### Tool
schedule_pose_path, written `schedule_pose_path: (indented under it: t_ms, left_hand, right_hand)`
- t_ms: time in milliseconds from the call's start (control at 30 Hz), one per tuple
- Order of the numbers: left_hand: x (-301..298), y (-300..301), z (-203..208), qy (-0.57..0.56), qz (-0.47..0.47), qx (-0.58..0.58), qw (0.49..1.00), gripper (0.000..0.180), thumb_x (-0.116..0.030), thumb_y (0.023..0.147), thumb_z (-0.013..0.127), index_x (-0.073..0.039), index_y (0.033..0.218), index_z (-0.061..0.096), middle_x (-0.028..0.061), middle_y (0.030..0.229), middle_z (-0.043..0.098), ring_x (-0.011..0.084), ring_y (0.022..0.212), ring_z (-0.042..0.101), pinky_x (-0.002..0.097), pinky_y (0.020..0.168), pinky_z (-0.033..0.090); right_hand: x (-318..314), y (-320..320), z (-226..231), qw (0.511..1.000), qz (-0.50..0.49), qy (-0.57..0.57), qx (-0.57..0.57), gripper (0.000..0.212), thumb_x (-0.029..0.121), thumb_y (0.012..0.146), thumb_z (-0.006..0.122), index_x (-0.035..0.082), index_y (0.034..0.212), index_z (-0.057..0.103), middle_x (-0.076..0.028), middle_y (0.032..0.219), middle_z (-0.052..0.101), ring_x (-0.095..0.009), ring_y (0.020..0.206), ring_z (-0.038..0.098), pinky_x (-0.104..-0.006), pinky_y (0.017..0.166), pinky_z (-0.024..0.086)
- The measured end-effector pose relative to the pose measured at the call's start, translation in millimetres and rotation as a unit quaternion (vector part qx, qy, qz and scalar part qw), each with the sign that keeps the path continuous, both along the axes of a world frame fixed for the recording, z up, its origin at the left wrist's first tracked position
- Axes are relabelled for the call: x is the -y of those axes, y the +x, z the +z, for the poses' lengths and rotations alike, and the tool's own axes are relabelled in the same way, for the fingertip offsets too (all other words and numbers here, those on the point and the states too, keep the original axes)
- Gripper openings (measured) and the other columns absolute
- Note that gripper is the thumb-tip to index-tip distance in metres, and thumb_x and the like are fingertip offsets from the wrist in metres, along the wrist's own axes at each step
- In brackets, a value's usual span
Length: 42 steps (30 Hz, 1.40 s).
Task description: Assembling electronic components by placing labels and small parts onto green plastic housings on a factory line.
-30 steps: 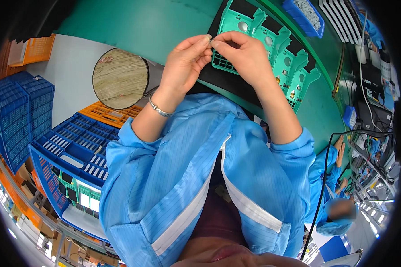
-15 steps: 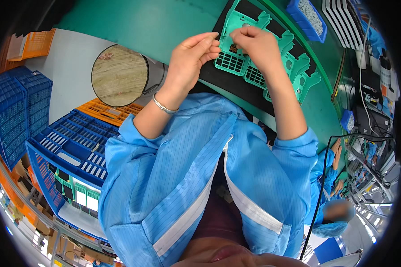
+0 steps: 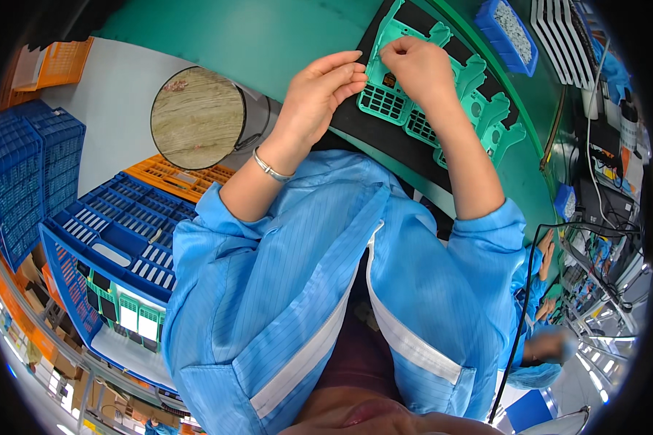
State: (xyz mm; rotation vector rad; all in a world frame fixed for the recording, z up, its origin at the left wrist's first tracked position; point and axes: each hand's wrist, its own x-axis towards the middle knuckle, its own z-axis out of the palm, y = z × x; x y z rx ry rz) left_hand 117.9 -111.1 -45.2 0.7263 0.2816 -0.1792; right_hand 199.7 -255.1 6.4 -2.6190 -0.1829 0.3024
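Observation:
Several light green plastic housings with grille openings lie in a row on a black mat (image 3: 352, 119). Over the leftmost green housing (image 3: 377, 77), my right hand (image 3: 422, 71) is closed in a pinch, its fingertips against the inside of the part. Anything between those fingertips is too small or hidden to make out. At the left edge of the same housing is my left hand (image 3: 321, 90), thumb and forefinger brought together and the other fingers curled. What it pinches, if anything, cannot be made out. My right hand and forearm partly cover the neighbouring housings.
A blue bin of small pale parts (image 3: 510, 32) stands at the far right beside white slatted racks (image 3: 559, 40). On my left are a round stool (image 3: 197, 119) and a blue crate (image 3: 116, 243) holding green housings. A person (image 3: 540, 362) sits to the right.
My right fingertips have moved slightly farther away along the leftmost housing. My left hand stays at its edge, still curled. The whole view has shifted slightly.

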Motion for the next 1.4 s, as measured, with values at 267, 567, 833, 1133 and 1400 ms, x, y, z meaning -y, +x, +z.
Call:
schedule_pose_path:
  t_ms: [267,567,833,1133,1400]
  left_hand:
    - [2.1,0.9,0.1,-0.007,0.017,-0.001,1.000,0.031,-0.006,0.091,0.050,0.008,0.119,0.051,0.0147,0.107,0.060,0.0179,0.097,0.059,0.0290,0.089,0.049]
    - [-2.2,-0.5,-2.1,-0.008,0.007,0.006,1.000,0.030,-0.008,0.091,0.051,0.006,0.118,0.052,0.0134,0.105,0.060,0.0170,0.094,0.060,0.0281,0.087,0.049]
    - [-12.0,11.6,-0.2,0.009,-0.037,0.016,0.999,0.032,-0.024,0.094,0.053,0.002,0.113,0.056,-0.0020,0.077,0.052,0.0056,0.063,0.049,0.0198,0.056,0.043]
    - [50.0,118.2,70.3,0.129,-0.126,0.144,0.973,0.030,-0.018,0.094,0.052,0.003,0.115,0.055,0.0074,0.094,0.059,0.0132,0.083,0.057,0.0253,0.076,0.049]
    - [174.7,235.9,79.1,0.329,-0.190,0.270,0.885,0.044,-0.030,0.091,0.055,0.004,0.119,0.052,0.0109,0.106,0.060,0.0164,0.097,0.058,0.0275,0.088,0.046]
  right_hand:
    - [4.3,-15.8,-28.5,0.969,0.059,0.036,0.236,0.013,0.017,0.076,0.060,0.006,0.072,0.066,-0.013,0.067,0.062,-0.029,0.061,0.061,-0.0393,0.056,0.049]
    - [6.2,-17.2,-22.4,0.978,0.095,-0.018,0.187,0.013,0.015,0.078,0.059,0.005,0.082,0.067,-0.015,0.077,0.063,-0.033,0.067,0.062,-0.0410,0.062,0.050]
    - [9.7,-40.0,-27.4,0.932,0.157,-0.098,0.311,0.036,0.005,0.065,0.059,0.003,0.102,0.063,-0.011,0.098,0.058,-0.028,0.091,0.056,-0.0363,0.074,0.049]
    - [46.8,-57.1,-4.6,0.943,0.126,0.120,0.285,0.039,-0.005,0.068,0.053,0.004,0.105,0.062,-0.020,0.112,0.056,-0.036,0.105,0.052,-0.0411,0.090,0.044]
    - [237.7,-119.1,-14.3,0.937,-0.321,0.002,0.138,0.033,0.012,0.084,0.055,0.002,0.115,0.059,-0.018,0.103,0.063,-0.031,0.090,0.063,-0.0371,0.080,0.050]
